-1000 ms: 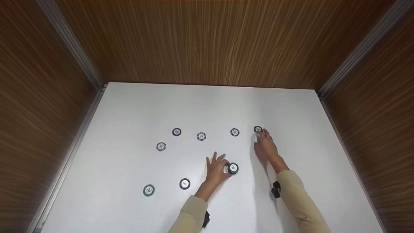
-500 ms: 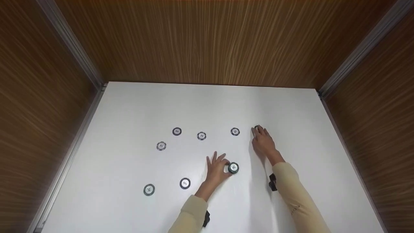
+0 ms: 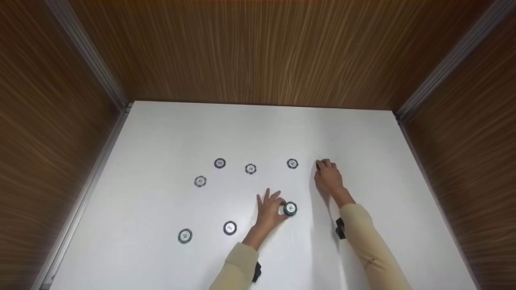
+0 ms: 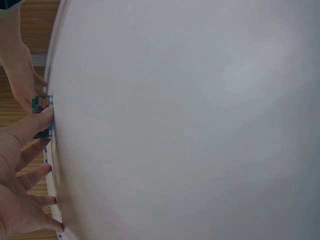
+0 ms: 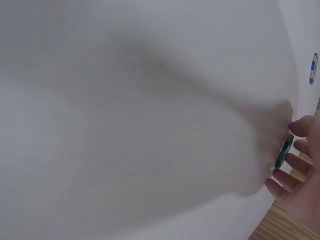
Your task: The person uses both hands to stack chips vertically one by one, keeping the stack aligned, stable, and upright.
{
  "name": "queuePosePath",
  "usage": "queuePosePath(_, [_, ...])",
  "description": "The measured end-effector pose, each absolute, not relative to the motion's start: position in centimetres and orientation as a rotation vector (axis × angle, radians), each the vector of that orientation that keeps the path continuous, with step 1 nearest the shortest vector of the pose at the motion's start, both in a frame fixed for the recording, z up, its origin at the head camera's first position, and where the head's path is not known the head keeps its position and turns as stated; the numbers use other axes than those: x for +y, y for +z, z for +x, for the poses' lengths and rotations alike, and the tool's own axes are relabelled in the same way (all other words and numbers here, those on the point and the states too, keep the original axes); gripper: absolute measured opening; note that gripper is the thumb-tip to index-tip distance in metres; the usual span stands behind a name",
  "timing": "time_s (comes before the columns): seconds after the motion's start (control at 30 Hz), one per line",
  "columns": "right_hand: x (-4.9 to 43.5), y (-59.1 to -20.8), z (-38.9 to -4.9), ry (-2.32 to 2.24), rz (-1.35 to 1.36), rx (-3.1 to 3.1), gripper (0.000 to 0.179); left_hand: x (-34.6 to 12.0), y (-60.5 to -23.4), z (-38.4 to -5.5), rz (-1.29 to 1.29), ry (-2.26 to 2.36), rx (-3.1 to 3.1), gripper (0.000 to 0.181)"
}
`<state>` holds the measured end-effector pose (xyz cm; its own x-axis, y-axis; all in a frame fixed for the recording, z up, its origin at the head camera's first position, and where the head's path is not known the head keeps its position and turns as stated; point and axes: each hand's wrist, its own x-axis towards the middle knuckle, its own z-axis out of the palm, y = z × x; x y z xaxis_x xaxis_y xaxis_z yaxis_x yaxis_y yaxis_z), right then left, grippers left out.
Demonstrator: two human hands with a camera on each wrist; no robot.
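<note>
left hand (image 3: 268, 214) pinches chip stack (image 3: 290, 208); right hand (image 3: 328, 177) seems to grip green chip (image 5: 284, 151), partly hidden.

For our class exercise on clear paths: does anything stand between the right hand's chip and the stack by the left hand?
Nothing visible does: bare table lies between the chip and the stack. The left hand grips its left side.

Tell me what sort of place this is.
Probably a partitioned work booth: a flat white tabletop, brown wood-grain panels standing on three visible sides, and straight grey metal strips where those panels meet.
</note>
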<state>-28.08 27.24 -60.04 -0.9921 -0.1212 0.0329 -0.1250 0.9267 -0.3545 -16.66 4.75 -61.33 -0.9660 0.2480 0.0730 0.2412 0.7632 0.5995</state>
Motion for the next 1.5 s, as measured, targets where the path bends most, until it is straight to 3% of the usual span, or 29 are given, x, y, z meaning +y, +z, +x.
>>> queuePosePath(1.07, [27.5,-60.7,-27.1,0.63,0.346,-2.853,0.013,4.7,-61.3,-16.8,0.397,1.005,2.918,0.036])
queuePosePath(1.5, [26.0,-60.4,-25.3,0.694,0.446,-2.816,0.011,4.7,-61.4,-16.6,0.421,0.979,2.964,0.036])
